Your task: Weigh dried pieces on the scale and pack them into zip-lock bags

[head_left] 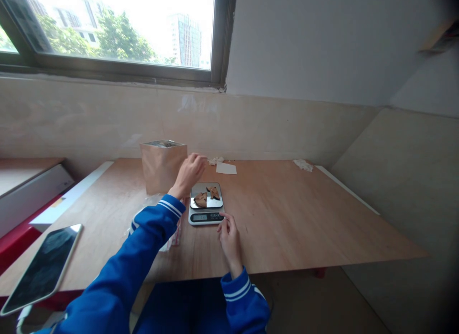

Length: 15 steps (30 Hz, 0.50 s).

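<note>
A: Where were the brown, dried-looking pieces [201, 200]?
B: They lay in two small clumps, side by side, on the shiny plate of a kitchen scale [207, 212]. The scale's dark display [201, 217] faced the near side; its digits were too small to read.

A: And the hands?
B: The left hand [190, 173] was raised by the far left corner of the scale, its fingers loosely bent. The right hand [230, 238] was just beside the near right corner, fingers half curled, one fingertip close to the panel. I could not tell whether either hand held anything, or whether that fingertip touched the scale.

A: What stood around them?
B: To the left, a brown pouch [161, 169] stood upright with its silvery mouth open. Clear plastic packaging [175, 238] lay partly under the left sleeve [139, 238], which was blue with white stripes at the cuff. Beyond the scale lay a white card [226, 168], with pale scraps [303, 165] far right.

A: And farther out?
B: At the near left edge of the wooden table [287, 214] was a dark-screened tablet [45, 267] with a cable [23, 317] attached. A window [125, 32] showed trees and buildings.
</note>
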### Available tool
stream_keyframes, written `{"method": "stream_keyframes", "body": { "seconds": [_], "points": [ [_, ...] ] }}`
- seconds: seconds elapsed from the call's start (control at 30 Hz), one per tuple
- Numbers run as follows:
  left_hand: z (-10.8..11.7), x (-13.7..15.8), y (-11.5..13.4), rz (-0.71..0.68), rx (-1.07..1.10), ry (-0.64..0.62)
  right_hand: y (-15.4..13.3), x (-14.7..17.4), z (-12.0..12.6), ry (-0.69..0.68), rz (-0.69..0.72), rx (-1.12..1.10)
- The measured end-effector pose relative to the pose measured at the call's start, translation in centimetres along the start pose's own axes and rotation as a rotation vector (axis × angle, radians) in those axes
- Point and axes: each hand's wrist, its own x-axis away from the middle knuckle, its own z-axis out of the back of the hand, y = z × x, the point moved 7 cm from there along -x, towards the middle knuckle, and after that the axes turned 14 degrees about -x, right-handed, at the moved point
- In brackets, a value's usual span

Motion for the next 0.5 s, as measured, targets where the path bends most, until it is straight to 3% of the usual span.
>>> {"method": "stream_keyframes", "body": {
  "seconds": [0.1, 0.2, 0.27, 0.4, 0.5],
  "points": [
    [5.3, -0.9, -3.3, 0.23, -0.119, 0.3, 0.1, 0.0, 0.0, -0.001, -0.014, 0.005],
    [7.2, -1.2, -7.0, 0.385, -0.241, 0.319, 0.1, 0.0, 0.0, 0.005, -0.019, 0.003],
    [7.0, -1.3, -9.1, 0.416, -0.298, 0.201, -0.1, 0.1, -0.1, 0.003, -0.013, 0.0],
    [6.4, -1.6, -11.1, 0.227, -0.346, -0.114, -0.3, 0.1, -0.1, -0.009, -0.013, -0.008],
    [7.1, -1.8, -12.7, 0.204, -0.322, -0.274, -0.3, 0.1, -0.1, -0.01, -0.017, -0.01]
  ]
}}
